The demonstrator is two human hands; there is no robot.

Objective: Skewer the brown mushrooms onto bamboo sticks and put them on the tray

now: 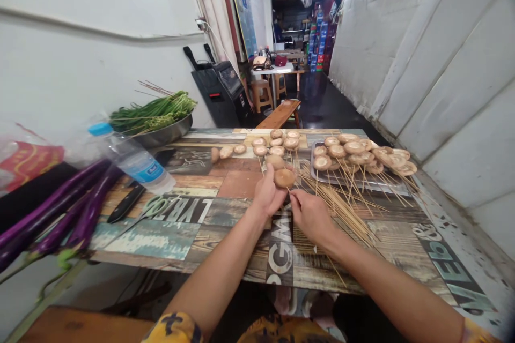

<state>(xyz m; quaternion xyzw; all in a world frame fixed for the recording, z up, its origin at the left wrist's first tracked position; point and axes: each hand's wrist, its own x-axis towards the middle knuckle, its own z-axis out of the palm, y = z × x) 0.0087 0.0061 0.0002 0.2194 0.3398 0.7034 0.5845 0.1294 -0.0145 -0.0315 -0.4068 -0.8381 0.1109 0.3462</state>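
A brown mushroom cap (284,178) is cupped in my left hand (267,193), whose fingers curl round it. Just below it, my right hand (311,217) pinches a thin bamboo skewer that meets the cap's lower edge; most of that skewer is hidden by the fingers. Beyond my hands several loose mushrooms (277,142) lie on the table. To the right, a metal tray (382,185) carries a heap of skewered mushrooms (354,148), their sticks pointing toward me. A bundle of bare bamboo skewers (341,209) lies beside my right hand.
On the left are a water bottle (132,158), a black-handled knife (126,203), scissors (155,206) and purple eggplants (92,206). A metal bowl of green vegetables (164,131) stands at the back left. A wooden bench (281,112) lies beyond the table.
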